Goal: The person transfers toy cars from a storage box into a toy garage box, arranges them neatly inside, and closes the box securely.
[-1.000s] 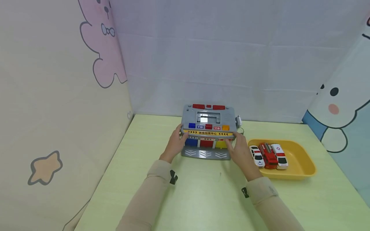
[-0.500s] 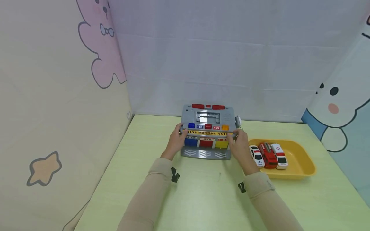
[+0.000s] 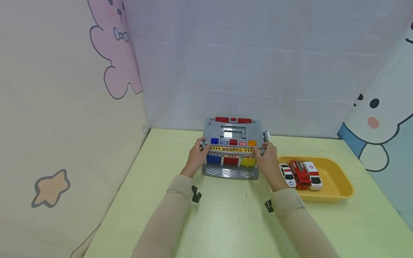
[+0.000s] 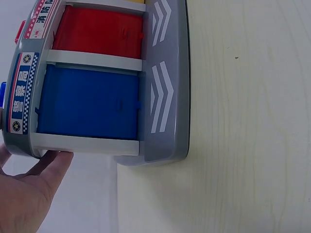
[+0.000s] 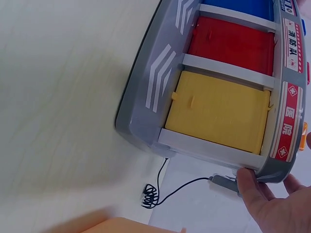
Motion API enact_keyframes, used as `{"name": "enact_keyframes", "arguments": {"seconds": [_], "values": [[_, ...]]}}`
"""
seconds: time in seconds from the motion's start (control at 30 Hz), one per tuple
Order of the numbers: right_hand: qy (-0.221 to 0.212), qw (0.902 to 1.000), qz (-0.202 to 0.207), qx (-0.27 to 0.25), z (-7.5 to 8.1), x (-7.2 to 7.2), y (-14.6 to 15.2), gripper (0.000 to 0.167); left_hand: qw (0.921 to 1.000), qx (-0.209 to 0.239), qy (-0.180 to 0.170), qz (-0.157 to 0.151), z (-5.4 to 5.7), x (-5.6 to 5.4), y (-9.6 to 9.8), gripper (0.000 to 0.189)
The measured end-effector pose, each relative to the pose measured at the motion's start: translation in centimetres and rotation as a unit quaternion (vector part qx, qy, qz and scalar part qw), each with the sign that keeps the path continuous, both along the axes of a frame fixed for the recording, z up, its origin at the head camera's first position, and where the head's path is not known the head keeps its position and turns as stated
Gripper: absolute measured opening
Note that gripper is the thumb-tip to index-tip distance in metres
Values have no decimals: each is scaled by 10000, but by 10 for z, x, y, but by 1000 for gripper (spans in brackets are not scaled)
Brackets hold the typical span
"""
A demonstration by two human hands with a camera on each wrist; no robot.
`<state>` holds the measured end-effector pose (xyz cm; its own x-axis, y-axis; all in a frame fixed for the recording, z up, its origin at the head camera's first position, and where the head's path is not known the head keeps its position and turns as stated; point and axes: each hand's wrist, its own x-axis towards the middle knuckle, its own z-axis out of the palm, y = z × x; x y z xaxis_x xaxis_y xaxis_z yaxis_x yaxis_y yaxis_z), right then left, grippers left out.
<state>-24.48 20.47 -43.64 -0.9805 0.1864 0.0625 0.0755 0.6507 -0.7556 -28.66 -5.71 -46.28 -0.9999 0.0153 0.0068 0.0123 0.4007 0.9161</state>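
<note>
In the head view, the grey toy station (image 3: 233,149) is at the far side of the table (image 3: 222,218), between the two hands, with its three coloured doors facing the person. The left hand (image 3: 195,156) grips its left end, and the right hand (image 3: 267,161) grips its right end, thumbs to the front. The toy appears to stand flat on the table. Just beside the right hand is the yellow tray (image 3: 335,182) with three toy vehicles (image 3: 300,175), so I think the right forearm should stay high enough not to catch the tray's rim.

In the left wrist view, the thumb is set under the edge of the roof, near the blue door (image 4: 89,102); the other fingers are partly hidden behind the end. This hold looks good, because it leaves the door free of pressure.

In the right wrist view, thumb and fingers pinch the roof corner beside the yellow door (image 5: 216,111). A grey corded piece (image 5: 224,183) is very near the thumb; whether they touch, I cannot tell. It would be wise to let its black cord (image 5: 150,195) lie loose, and to press equally from both ends, so the station does not turn.
</note>
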Motion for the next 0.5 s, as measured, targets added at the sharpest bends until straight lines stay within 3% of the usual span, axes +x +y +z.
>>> {"name": "enact_keyframes", "arguments": {"seconds": [0.5], "values": [[-279, 9996, -86, -24, 5, -7, -3, 65, 10000, -12, 14, -29, -2, 1, 0, 48]]}}
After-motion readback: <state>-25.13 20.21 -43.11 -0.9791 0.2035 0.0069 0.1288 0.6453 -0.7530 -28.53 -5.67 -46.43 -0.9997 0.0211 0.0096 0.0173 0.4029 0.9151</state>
